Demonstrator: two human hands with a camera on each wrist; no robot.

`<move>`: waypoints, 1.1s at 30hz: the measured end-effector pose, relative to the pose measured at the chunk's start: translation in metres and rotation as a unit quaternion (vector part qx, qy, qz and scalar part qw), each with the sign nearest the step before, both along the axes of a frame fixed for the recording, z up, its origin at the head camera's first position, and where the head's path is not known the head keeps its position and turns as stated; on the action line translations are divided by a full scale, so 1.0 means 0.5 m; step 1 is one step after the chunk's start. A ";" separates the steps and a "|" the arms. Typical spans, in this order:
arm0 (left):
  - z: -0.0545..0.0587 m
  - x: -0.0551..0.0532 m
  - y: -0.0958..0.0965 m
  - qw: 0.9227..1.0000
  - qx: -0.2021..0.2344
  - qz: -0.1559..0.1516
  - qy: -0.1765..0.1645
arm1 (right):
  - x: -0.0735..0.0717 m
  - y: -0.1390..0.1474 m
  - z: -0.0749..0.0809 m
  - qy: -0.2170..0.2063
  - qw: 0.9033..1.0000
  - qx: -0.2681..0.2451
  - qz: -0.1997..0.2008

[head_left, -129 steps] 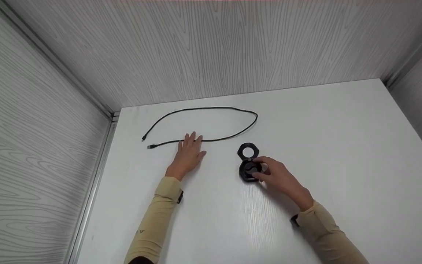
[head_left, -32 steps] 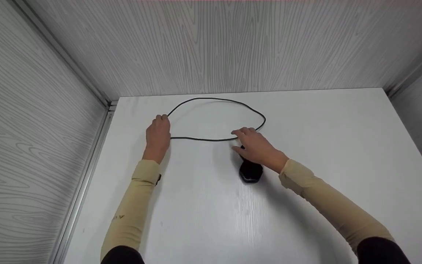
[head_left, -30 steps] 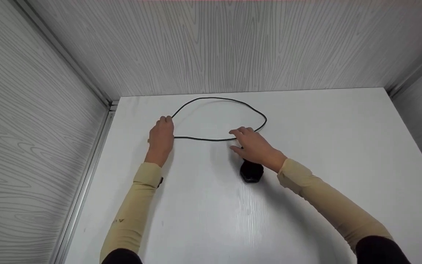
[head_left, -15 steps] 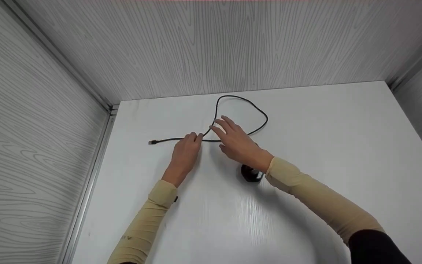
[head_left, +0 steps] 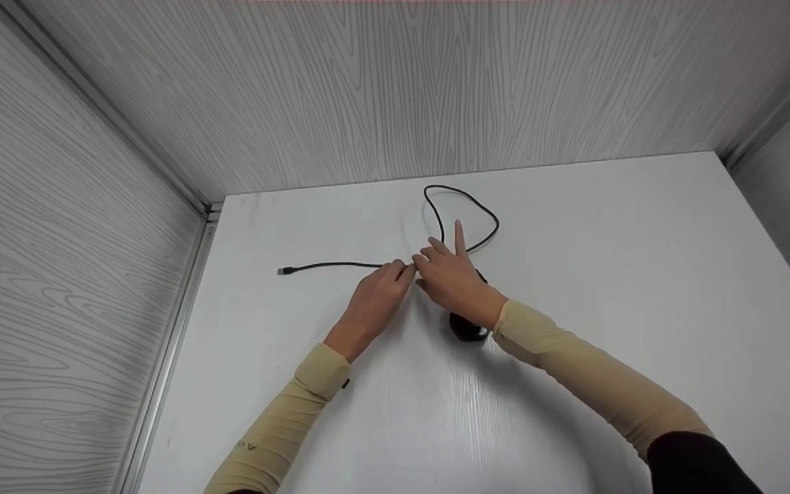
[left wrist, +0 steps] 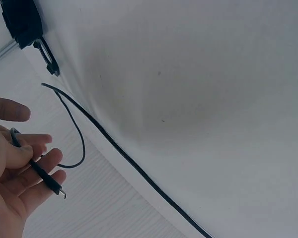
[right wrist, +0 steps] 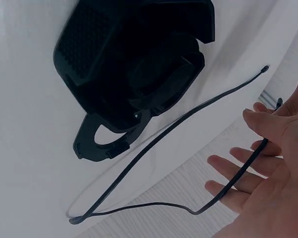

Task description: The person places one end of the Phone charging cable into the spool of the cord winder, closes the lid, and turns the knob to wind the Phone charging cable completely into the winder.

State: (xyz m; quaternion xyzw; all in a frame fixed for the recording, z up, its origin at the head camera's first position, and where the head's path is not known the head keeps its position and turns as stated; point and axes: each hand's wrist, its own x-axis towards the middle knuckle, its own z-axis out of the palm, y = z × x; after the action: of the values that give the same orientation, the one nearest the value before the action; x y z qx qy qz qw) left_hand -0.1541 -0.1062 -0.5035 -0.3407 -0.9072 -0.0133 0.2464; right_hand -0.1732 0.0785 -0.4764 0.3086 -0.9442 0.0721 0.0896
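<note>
Pinching one black cable (head_left: pixel 337 263) are left grip (head_left: pixel 378 296) and right grip (head_left: pixel 455 280), side by side; sleeve print (head_left: pixel 249 446) unreadable.

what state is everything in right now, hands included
left hand: grip pinching cable near small plug
right hand: grip pinching cable
cable: loosely looped
small plug: unconnected
wide plug: unconnected, lying on table
black case: open
ring lid: swung out from case
</note>
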 end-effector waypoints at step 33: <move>-0.022 0.012 -0.039 0.993 -0.004 0.027 -0.113 | -0.010 0.204 -0.048 -0.031 0.992 -0.025 -0.118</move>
State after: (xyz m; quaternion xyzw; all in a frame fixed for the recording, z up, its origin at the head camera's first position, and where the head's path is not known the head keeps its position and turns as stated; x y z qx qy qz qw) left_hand -0.1482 -0.1258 -0.5144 -0.3131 -0.9382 -0.0415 0.1415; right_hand -0.1784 0.1806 -0.5004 0.1904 -0.9742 0.0941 0.0762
